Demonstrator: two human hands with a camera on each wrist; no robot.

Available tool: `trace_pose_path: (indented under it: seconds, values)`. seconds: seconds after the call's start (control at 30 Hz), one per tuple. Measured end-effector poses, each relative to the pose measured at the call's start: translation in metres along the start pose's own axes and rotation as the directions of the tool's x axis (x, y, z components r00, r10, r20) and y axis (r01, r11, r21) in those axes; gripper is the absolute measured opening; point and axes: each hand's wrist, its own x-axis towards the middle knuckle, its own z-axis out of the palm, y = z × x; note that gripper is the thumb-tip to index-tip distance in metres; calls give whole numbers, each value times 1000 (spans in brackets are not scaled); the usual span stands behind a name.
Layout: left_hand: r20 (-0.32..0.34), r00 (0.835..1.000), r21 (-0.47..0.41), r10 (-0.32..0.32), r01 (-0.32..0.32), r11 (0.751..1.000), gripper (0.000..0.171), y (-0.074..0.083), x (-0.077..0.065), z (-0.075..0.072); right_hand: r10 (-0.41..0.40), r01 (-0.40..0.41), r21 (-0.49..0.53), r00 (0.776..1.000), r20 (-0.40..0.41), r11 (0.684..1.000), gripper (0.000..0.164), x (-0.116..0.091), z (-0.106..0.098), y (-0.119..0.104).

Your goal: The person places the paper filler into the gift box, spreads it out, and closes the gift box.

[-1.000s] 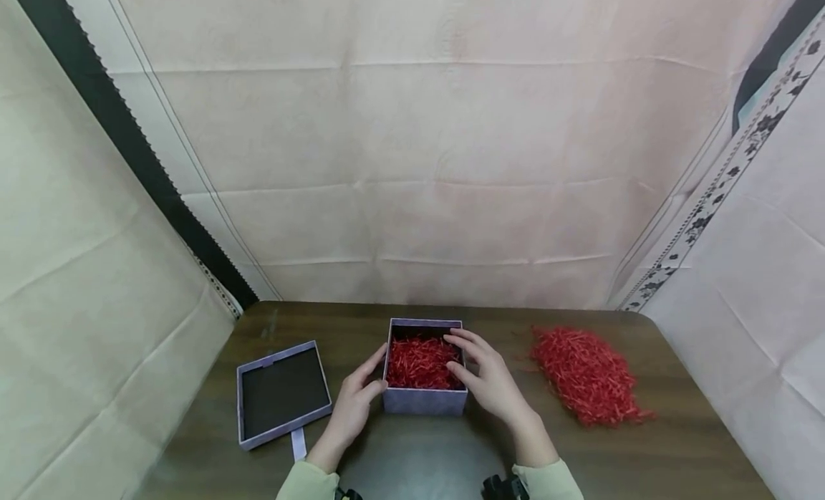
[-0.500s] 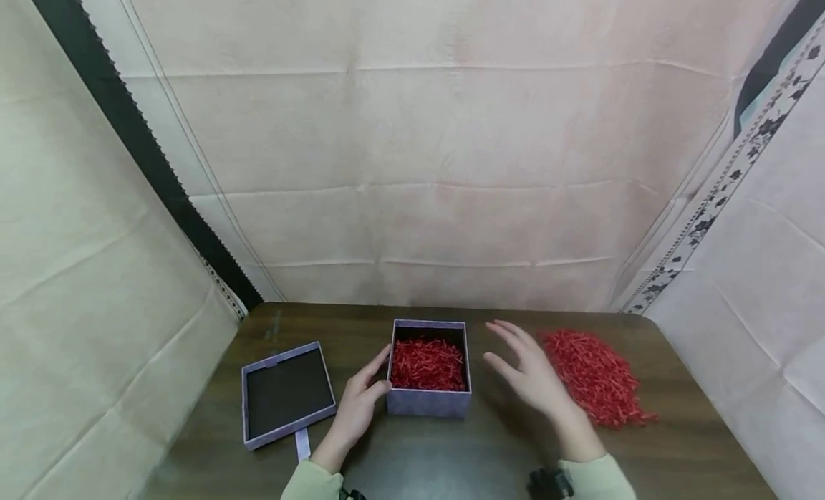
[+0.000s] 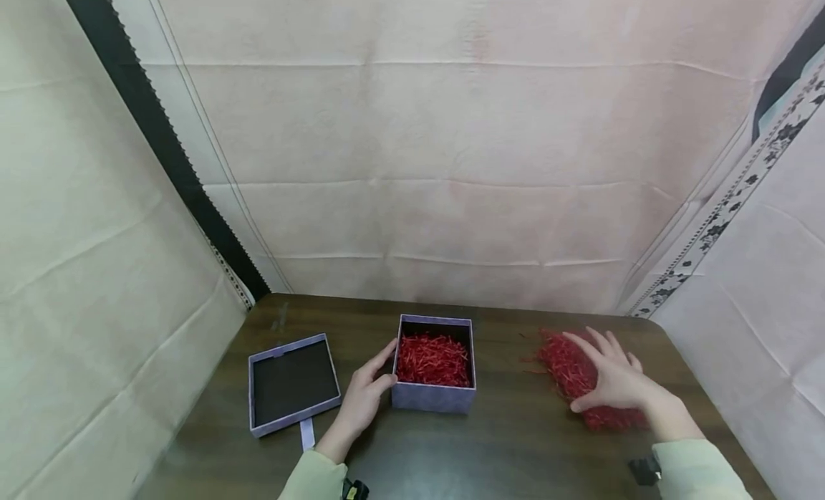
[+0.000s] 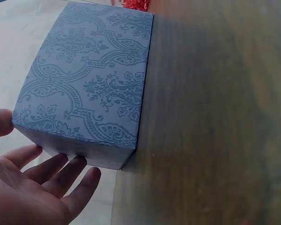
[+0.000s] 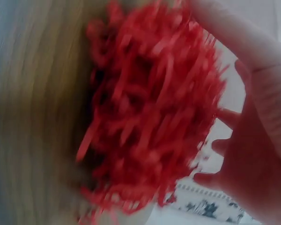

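Note:
A lavender box [image 3: 433, 397] with a damask pattern on its sides stands on the table, partly filled with red paper shred [image 3: 433, 360]. My left hand [image 3: 362, 398] rests against the box's left side, fingertips touching it, as the left wrist view also shows from low down. Over the loose pile of red paper shred [image 5: 150, 108] at the right, my right hand [image 3: 615, 377] is spread, fingers and thumb apart. The hand covers part of the pile in the head view.
The box lid [image 3: 293, 382] lies inside-up at the left, its dark lining showing, with a lavender ribbon tab [image 3: 307, 434] at its front edge. A few stray red shreds [image 3: 533, 360] lie left of the pile. Pale cloth [image 3: 451, 163] hangs behind the table [image 3: 490, 443].
My right hand has left the box's right rim and moved right, to the pile of shred. The left hand has stayed at the box. The view has shifted slightly.

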Motion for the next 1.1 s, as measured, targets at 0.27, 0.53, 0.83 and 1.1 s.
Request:
trace_pose_path:
  seconds: [0.27, 0.53, 0.83, 1.1]
  values:
    - [-4, 1000, -8, 9, -9, 1000, 65, 2, 1, 3, 71, -79, 55, 988, 140, 995, 145, -5, -1, 25]
    - [5, 1000, -24, 11, -11, 1000, 65, 1, 1, 3, 98, -112, 65, 977, 192, 992, 135, -1, -1, 32]
    - [2, 1000, -24, 10, -10, 1000, 65, 0, 0, 2, 74, -76, 10, 987, 139, 997, 118, -1, 0, 31]
    - [2, 1000, -28, 13, -13, 1000, 65, 1, 0, 0, 56, -58, 13, 991, 120, 998, 102, 2, 1, 33]
